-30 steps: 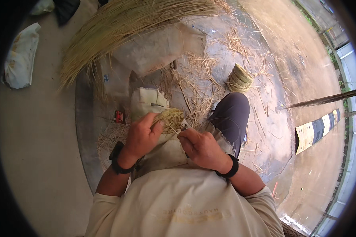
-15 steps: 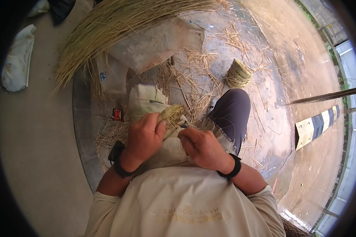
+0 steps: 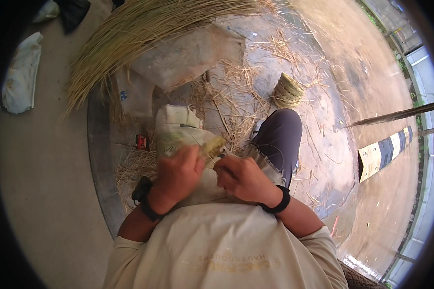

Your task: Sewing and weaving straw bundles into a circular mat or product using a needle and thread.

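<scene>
A small yellow-green piece of woven straw (image 3: 212,146) sticks out from the fingers of my left hand (image 3: 180,172), which is closed around it and blurred by motion. Close to its right, my right hand (image 3: 246,179) is closed in a pinch; the small thing at its fingertips is too unclear to name. Both hands are above my lap, over a pale, worn cloth (image 3: 176,126) that covers my left leg. Farther off, beyond my right knee, lies a coiled, braided straw piece (image 3: 289,91), shaped like a small basket.
Long dry straw (image 3: 144,36) lies in a big bundle at the far left, partly over a cloudy plastic sheet (image 3: 178,60). Loose stalks (image 3: 231,103) litter the ground mat. A small red box (image 3: 141,142) sits left of my left leg. A white sack (image 3: 21,74) lies far left.
My left hand has turned, and the woven straw piece in it has tilted to the right and blurred. My right hand stays closed in nearly the same place.
</scene>
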### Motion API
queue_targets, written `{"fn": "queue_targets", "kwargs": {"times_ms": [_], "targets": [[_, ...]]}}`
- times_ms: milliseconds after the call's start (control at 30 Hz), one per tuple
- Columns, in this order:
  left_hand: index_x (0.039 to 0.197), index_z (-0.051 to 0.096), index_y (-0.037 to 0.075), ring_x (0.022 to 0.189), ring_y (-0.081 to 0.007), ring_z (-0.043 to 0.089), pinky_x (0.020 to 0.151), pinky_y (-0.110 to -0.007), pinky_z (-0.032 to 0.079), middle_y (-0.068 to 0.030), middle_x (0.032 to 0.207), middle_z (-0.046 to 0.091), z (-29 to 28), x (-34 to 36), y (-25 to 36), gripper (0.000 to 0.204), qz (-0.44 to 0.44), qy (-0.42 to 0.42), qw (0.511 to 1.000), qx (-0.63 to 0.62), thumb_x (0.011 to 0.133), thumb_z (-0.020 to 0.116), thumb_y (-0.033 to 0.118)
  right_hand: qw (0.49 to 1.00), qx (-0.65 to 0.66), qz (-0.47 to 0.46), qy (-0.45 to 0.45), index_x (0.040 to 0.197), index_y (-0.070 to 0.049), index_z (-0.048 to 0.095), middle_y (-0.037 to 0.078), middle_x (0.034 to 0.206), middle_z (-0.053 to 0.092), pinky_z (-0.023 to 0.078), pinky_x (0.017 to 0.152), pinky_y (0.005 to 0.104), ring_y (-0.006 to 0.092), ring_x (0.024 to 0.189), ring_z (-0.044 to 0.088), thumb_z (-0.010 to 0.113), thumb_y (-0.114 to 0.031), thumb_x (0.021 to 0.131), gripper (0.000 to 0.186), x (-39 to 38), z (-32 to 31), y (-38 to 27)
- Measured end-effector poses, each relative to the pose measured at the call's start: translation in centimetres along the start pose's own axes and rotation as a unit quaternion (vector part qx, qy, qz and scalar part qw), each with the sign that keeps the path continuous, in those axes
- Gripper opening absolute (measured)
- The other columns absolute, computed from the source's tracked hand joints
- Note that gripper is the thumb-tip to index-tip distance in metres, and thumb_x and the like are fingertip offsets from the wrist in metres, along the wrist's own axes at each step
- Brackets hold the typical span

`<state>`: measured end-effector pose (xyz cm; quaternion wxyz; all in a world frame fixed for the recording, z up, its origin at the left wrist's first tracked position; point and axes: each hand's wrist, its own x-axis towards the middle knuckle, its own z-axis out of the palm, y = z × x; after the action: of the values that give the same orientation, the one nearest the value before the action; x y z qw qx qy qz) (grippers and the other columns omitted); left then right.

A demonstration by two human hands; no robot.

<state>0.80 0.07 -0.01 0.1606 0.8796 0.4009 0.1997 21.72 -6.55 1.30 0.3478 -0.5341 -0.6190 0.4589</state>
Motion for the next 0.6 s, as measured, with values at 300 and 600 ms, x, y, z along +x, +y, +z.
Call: {"fn": "queue_targets", "kwargs": {"times_ms": [300, 600], "targets": [[0.103, 0.064, 0.005, 0.07, -0.0302, 0.068, 0.059, -0.042, 0.055, -0.01, 0.083, 0.064, -0.4, -0.6, 0.7, 0.024, 0.141, -0.048, 0.989, -0.007, 0.084, 0.075, 0.014, 0.968, -0.197, -0.11, 0.105, 0.097, -0.003, 0.072, 0.014, 0.081, 0.069, 0.055, 0.069, 0.046, 0.0373, 0.076, 0.068, 0.071, -0.017, 0.093, 0.014, 1.3, -1.7, -0.5], [0.099, 0.065, 0.005, 0.067, -0.0293, 0.067, 0.059, -0.041, 0.055, -0.0097, 0.079, 0.062, -0.6, -0.4, 2.0, 0.027, 0.177, -0.056, 0.982, -0.046, 0.077, 0.08, 0.012, 0.977, 0.176, 0.08, 0.087, 0.1, -0.002, 0.073, 0.006, 0.085, 0.073, 0.055, 0.069, 0.0324, 0.0168, 0.074, 0.067, 0.067, -0.016, 0.102, 0.016, 3.5, -1.7, 1.0]]}}
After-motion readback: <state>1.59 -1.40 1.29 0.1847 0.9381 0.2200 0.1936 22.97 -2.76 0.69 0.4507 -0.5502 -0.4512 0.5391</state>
